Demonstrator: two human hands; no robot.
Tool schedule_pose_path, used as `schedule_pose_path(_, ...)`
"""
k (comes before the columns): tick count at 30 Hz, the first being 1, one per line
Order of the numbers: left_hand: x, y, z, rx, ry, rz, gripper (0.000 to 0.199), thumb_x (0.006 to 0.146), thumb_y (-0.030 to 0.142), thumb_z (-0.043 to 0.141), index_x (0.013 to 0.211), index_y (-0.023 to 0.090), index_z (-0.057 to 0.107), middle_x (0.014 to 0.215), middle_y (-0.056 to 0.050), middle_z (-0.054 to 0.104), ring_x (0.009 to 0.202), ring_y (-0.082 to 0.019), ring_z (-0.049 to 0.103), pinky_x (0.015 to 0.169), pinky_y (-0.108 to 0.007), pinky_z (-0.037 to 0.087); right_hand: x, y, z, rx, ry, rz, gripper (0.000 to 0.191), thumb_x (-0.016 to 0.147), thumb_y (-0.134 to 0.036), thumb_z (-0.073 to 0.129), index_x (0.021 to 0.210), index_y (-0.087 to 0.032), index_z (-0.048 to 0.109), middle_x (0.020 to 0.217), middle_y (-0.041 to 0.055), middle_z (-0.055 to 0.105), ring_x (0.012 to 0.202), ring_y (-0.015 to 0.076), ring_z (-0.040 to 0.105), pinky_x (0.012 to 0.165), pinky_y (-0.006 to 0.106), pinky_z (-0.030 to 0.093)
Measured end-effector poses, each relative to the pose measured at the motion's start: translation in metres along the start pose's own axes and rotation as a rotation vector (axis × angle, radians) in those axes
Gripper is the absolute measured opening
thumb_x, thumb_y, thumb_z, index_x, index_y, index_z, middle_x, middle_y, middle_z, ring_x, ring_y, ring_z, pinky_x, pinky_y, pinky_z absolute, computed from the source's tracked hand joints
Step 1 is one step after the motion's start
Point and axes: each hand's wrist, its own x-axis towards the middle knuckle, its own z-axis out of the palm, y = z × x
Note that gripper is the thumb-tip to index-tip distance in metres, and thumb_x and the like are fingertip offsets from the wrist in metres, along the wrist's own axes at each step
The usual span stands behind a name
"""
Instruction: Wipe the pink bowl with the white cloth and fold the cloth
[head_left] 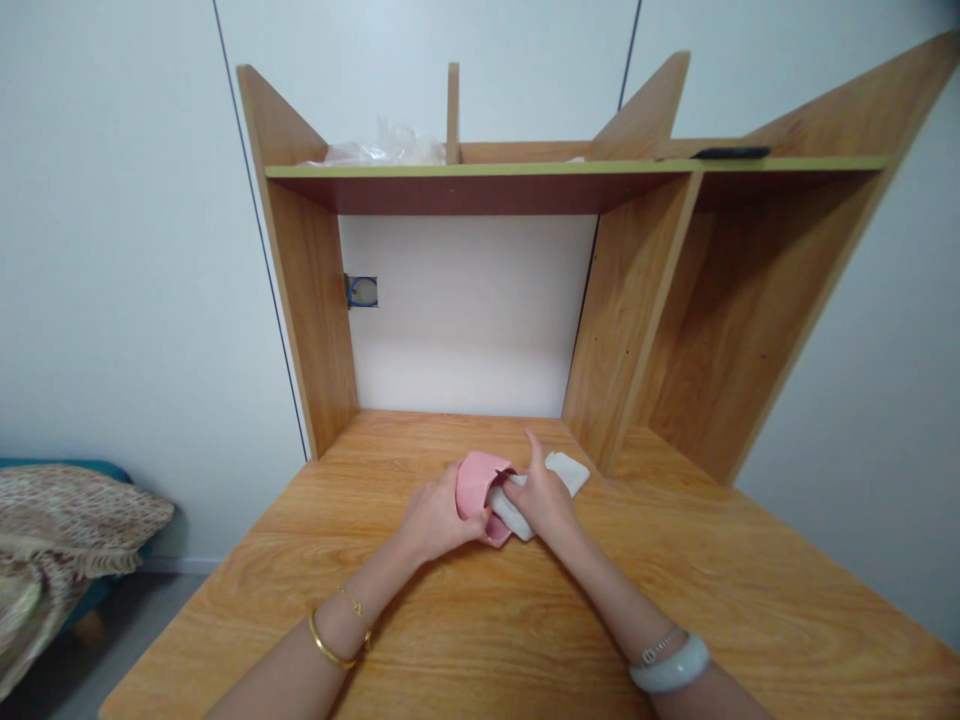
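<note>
A pink container (474, 482) lies tilted on its side just above the wooden desk, its mouth turned to the right. My left hand (441, 512) is wrapped around it, with the thumb at the lower rim. A folded white cloth (568, 472), perhaps paper tissue, passes under my right hand (546, 497) and partly into the container's mouth. The fingers of that hand press on the cloth at the opening, while its thumb points up. Inside the container, the fingertips and the cloth's end are partly hidden.
The desk (480, 640) carries a wooden shelf unit (480, 178) at its back. On the upper shelf lie a clear plastic bag (390, 147) and a flat dark object (731, 153). A wall socket box (364, 291) shows behind. A patterned blanket (67, 525) covers furniture at left.
</note>
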Motion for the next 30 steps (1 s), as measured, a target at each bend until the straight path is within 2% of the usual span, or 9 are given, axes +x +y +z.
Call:
schedule_pose_path(3,0.001,0.000,-0.003,-0.021,-0.010,0.009,0.055,0.061,0.033,0.061,0.114,0.022,0.051,0.100,-0.006,0.062,0.088,-0.026,0.058,0.079,-0.034,0.044,0.000,0.002,0.002,0.045,-0.044,-0.056,0.070,0.076,-0.033,0.049,0.135,-0.014,0.017,0.060,0.0005,0.058,0.059,0.0177,0.056,0.051,0.023,0.030)
schedule_pose_path(7,0.002,-0.003,-0.004,-0.017,-0.018,0.001,0.061,0.066,0.040,0.059,0.122,0.020,0.044,0.107,-0.008,0.060,0.095,-0.027,0.056,0.084,-0.036,0.042,0.001,0.008,0.008,0.070,-0.069,-0.073,0.064,0.077,-0.031,0.046,0.133,-0.015,0.021,0.063,0.0008,0.058,0.061,0.0180,0.056,0.053,0.023,0.032)
schedule_pose_path(12,0.005,-0.010,-0.002,-0.194,-0.040,-0.023,0.067,0.073,0.047,0.054,0.130,0.018,0.033,0.122,-0.010,0.051,0.107,-0.026,0.049,0.090,-0.037,0.038,0.004,0.013,0.012,0.210,0.014,-0.048,0.058,0.077,-0.029,0.043,0.130,-0.015,0.025,0.066,0.0017,0.058,0.064,0.0191,0.056,0.055,0.025,0.036)
schedule_pose_path(15,0.005,-0.012,0.004,-0.350,-0.022,-0.028,0.077,0.068,0.047,0.061,0.131,0.015,0.028,0.125,-0.013,0.047,0.111,-0.025,0.047,0.093,-0.037,0.037,0.006,0.013,0.014,0.321,0.084,-0.016,0.055,0.075,-0.027,0.042,0.127,-0.014,0.029,0.070,0.0027,0.060,0.063,0.0191,0.056,0.057,0.027,0.039)
schedule_pose_path(17,0.003,-0.011,0.010,-0.425,-0.024,-0.006,0.080,0.066,0.044,0.065,0.130,0.015,0.029,0.124,-0.012,0.048,0.111,-0.024,0.046,0.094,-0.036,0.036,0.007,0.014,0.015,0.414,0.124,-0.004,0.054,0.074,-0.026,0.043,0.125,-0.015,0.031,0.082,0.0056,0.061,0.070,0.0192,0.057,0.061,0.028,0.041)
schedule_pose_path(20,0.001,-0.010,0.019,-0.484,-0.045,0.031,0.074,0.067,0.042,0.065,0.128,0.016,0.031,0.121,-0.012,0.050,0.110,-0.023,0.047,0.092,-0.034,0.038,0.009,0.016,0.018,0.505,0.133,0.007,0.053,0.073,-0.026,0.045,0.124,-0.017,0.031,0.095,0.0078,0.059,0.080,0.0196,0.057,0.068,0.029,0.043)
schedule_pose_path(24,-0.001,-0.012,0.025,-0.491,-0.044,0.011,0.065,0.069,0.041,0.063,0.123,0.016,0.035,0.114,-0.011,0.053,0.101,-0.021,0.052,0.085,-0.033,0.042,0.009,0.016,0.022,0.531,0.098,0.021,0.053,0.072,-0.027,0.047,0.122,-0.017,0.032,0.097,0.0080,0.059,0.087,0.0202,0.057,0.075,0.031,0.043)
schedule_pose_path(27,0.001,-0.013,0.025,-0.452,0.004,-0.020,0.059,0.069,0.041,0.064,0.116,0.015,0.039,0.108,-0.010,0.056,0.096,-0.021,0.054,0.081,-0.032,0.043,0.008,0.014,0.023,0.530,0.055,0.035,0.054,0.071,-0.029,0.049,0.121,-0.015,0.033,0.094,0.0081,0.059,0.084,0.0197,0.058,0.074,0.031,0.043)
schedule_pose_path(30,0.002,-0.013,0.022,-0.376,0.037,-0.014,0.054,0.068,0.037,0.064,0.111,0.015,0.041,0.104,-0.009,0.057,0.093,-0.020,0.055,0.079,-0.031,0.043,0.006,0.010,0.023,0.493,0.017,0.039,0.058,0.071,-0.030,0.050,0.122,-0.013,0.031,0.088,0.0076,0.061,0.077,0.0192,0.059,0.068,0.029,0.044)
